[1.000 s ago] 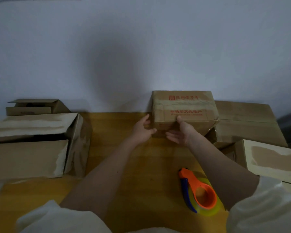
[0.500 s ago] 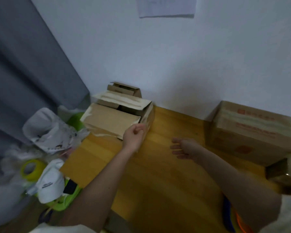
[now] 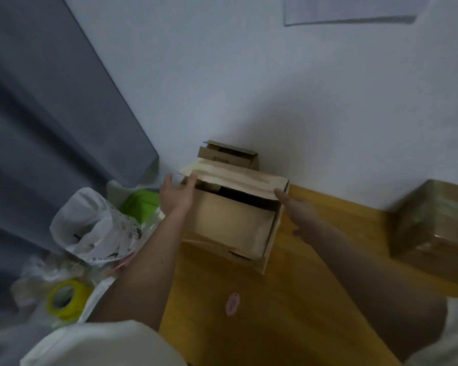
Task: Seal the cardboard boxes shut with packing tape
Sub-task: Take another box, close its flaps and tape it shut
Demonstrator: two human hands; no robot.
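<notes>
Left of the open cardboard box [image 3: 230,223] lay a yellow tape roll [image 3: 65,299] and a white plastic bag [image 3: 95,228] — both off the wooden table [image 3: 262,313]. The box sat at the table's left end near the wall. The left hand [image 3: 176,195] reached its left side, fingers straight, touching the raised flap. The right hand [image 3: 299,210] lay against its right side, fingers extended, gripping nothing. Far right of it stood a taped box [image 3: 434,228].

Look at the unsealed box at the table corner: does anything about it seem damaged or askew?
Yes. The open brown cardboard box has flaps with pale torn strips where the surface peeled off, and it overhangs the yellow wooden table edge.
</notes>
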